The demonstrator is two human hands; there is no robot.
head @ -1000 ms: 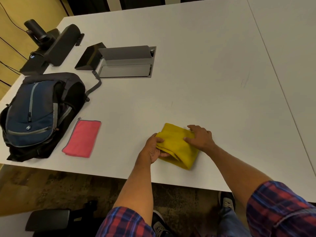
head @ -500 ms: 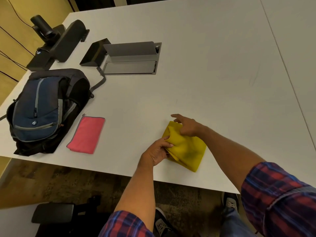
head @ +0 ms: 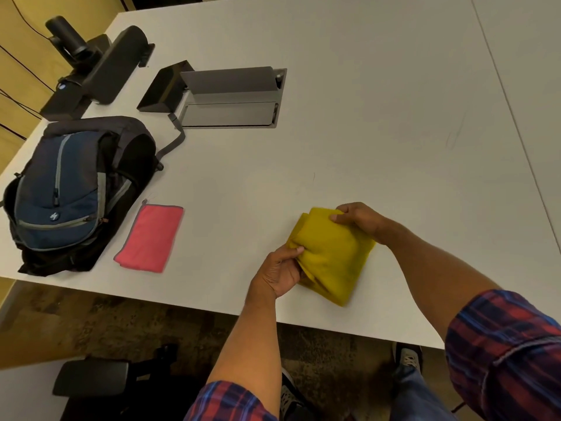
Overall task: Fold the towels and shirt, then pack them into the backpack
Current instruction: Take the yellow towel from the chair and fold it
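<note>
A big white table (head: 364, 117) fills most of the view, with yellow walls at the far left and a dark, speckled floor below its near edge.

At the far left corner of the table sits a black camera (head: 65, 34) beside a long black speaker bar (head: 118, 65). Just in front of them lies the blue and black backpack (head: 69, 192), flat on the table, with a grey strap reaching out to its right. I cannot tell if its big pocket is open, because that part is too dark.

Right beside the backpack lies a folded pink towel (head: 150, 238), flat and neat. Nothing touches it.

Farther back, a grey box (head: 230, 98) is set into the table with its lid standing up, and a small black wedge (head: 165, 86) leans next to it.

Next comes the left hand (head: 280, 270). Its fingers curl round the near left edge of the folded yellow cloth (head: 332, 255), with the thumb on top and the other fingers tucked under. The cloth is a thick, folded bundle close to the near edge of the table. It looks lifted a little at the left hand's side.

The right hand (head: 359, 218) pinches the far top corner of the same cloth, with the fingertips pressed on the fold. The pink towel and the backpack are well away to the left of both hands.

Both arms wear rolled-up sleeves with red and blue checks. Under the table, shoes and blue jeans show, and a black chair arm (head: 91, 378) sits at the bottom left.
</note>
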